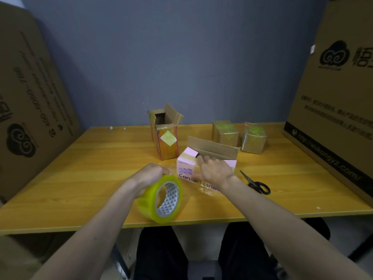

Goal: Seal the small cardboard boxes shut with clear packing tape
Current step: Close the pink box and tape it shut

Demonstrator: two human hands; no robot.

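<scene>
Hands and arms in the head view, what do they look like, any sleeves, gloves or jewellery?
Both hands, the left hand and the right hand, are bare: no gloves, and no rings or watch that I can see. Both forearms are uncovered up to the frame's edge, so no sleeves show. No markings or bands are visible on either wrist.

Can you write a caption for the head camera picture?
Left hand holds tape roll; right hand presses pink box.

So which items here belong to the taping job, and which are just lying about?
In use: yellow-tinted clear tape roll in left hand; pink cardboard box under right hand; black scissors; open upright brown box.
Lying about: two taped brown boxes; large printed cartons.
</scene>
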